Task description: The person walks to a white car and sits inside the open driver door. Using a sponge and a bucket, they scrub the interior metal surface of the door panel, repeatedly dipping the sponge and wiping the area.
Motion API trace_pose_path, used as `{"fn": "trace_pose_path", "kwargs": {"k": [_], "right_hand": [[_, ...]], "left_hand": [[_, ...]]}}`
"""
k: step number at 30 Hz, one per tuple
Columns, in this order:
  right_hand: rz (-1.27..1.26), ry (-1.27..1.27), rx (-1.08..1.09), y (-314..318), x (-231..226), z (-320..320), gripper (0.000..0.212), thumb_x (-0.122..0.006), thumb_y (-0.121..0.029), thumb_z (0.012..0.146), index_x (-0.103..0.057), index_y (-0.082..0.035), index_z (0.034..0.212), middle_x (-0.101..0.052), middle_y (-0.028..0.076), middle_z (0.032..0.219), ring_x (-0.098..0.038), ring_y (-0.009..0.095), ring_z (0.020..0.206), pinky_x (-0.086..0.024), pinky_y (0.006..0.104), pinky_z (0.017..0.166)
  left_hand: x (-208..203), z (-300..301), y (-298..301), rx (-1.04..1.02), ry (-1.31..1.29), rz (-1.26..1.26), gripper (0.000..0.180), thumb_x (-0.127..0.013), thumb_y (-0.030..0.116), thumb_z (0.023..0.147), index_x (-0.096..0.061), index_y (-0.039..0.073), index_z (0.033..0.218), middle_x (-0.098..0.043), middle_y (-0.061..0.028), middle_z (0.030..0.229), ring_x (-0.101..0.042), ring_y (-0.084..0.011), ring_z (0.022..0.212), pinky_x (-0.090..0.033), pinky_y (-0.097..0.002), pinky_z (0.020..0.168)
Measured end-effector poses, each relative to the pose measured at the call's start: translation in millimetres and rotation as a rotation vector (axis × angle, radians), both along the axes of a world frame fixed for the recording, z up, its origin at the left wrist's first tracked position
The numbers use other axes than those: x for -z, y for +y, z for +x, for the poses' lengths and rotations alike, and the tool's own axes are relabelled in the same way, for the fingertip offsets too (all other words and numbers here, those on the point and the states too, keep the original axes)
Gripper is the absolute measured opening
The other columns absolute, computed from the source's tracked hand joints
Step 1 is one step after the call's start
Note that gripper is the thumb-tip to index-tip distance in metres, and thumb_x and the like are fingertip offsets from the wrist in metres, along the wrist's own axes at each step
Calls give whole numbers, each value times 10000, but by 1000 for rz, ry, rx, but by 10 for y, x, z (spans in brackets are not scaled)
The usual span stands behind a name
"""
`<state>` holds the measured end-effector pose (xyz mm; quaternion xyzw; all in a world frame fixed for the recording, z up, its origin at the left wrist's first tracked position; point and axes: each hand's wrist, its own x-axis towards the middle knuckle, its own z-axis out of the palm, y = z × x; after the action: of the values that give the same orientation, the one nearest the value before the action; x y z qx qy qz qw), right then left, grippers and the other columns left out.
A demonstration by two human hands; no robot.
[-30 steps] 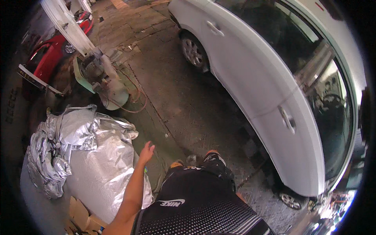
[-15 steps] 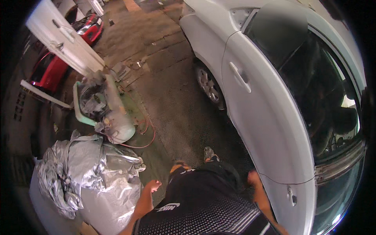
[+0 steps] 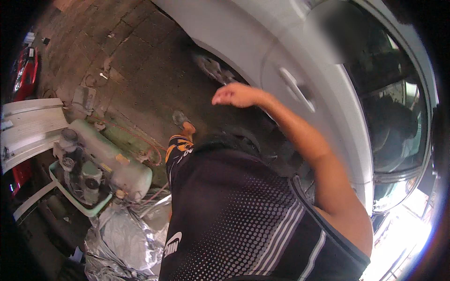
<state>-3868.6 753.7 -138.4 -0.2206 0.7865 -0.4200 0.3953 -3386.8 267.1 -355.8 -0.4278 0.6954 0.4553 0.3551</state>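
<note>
My right arm reaches forward across the gap beside the car. At its end my right hand (image 3: 236, 96) hangs in the air with its fingers loosely curled in, and I see nothing in them. It is nearest to the front wheel (image 3: 213, 68) and the door handle (image 3: 296, 89) of the silver car (image 3: 323, 122), apart from both as far as I can tell. My left hand is out of sight behind my torso on the left side. One shoe (image 3: 179, 118) shows ahead of me on the floor.
To my left stands a pale green air compressor (image 3: 124, 171) with a reddish hose (image 3: 136, 133) on the floor. Crumpled silver sheeting (image 3: 126, 239) lies nearer me. A loose white car door (image 3: 35, 126) and red car parts (image 3: 26, 70) are farther left.
My view has turned to the right and my body with it. The right hand has swung up and forward from low beside the car. My left hand has gone out of view.
</note>
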Motion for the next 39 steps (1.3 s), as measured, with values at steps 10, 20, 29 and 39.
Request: {"fn": "trace_pose_path", "kwargs": {"k": [10,20,29,39], "right_hand": [[-20,-335,-381,-2264,25,-1958,664,-526,-638,996,-665,-77,1324,-677,91,1280,-590,216,1199,-443,375,1040],[-26,-227,-264,-3419,254,-4576,643,-456,-638,1025,-693,-68,1204,-687,128,1161,-602,233,1128,-446,368,1004],[-212,-408,186,-3162,345,-5792,469,-521,-448,1060,-684,-40,1225,-712,63,1135,-622,181,1093,-455,322,1003],[-238,-498,1071,-3411,159,-6266,350,-554,-323,1054,-697,-18,1148,-687,4,1084,-598,103,1039,-454,267,963]], "left_hand": [[-1211,-4478,-3528,-188,343,-227,206,-530,316,1038,-614,155,1135,-608,8,857,-579,-114,648,-422,-264,496],[-1271,-7852,-3517,137,592,-168,461,-576,332,1048,-578,-2,1365,-679,-96,1140,-645,-185,931,-538,-346,841],[-1327,-9724,-3198,237,289,-100,415,-596,289,1032,-620,-22,1306,-714,-148,1154,-691,-225,990,-556,-353,856],[-1485,-13074,-3148,800,413,-132,430,-585,339,1026,-634,10,1297,-718,-199,1181,-698,-331,1089,-525,-401,938]]}}
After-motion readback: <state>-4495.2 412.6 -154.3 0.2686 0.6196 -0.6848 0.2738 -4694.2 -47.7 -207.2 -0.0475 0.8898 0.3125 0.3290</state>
